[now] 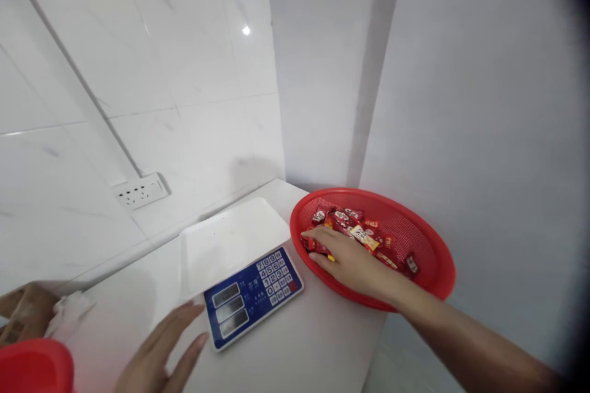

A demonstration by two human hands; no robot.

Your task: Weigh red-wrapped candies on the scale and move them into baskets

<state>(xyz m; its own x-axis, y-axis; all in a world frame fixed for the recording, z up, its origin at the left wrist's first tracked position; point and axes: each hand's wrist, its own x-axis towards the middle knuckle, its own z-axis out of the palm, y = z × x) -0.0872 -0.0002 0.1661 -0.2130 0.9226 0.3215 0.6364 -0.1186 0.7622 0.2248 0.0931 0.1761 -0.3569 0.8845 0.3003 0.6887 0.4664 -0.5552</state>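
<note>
My right hand [348,258] reaches into a red perforated basket [431,258]. Its thumb and fingers are apart and rest on small wrapped packets [364,237], mostly red, some with yellow or white; nothing is visibly lifted. Some fingertips are hidden among the packets. Near the left edge of a digital scale, my left hand [161,356] is open with fingers stretched out, holding nothing. The scale has a blue keypad panel [253,295] with three small displays, and a bare white weighing pan [235,239] behind it.
A white table [322,350] bears the scale and the basket, which sits at its right side against a pale wall panel. At lower left are a red container [34,365], crumpled white plastic [71,316] and a cardboard box [27,313]. A socket [141,190] is on the tiled wall.
</note>
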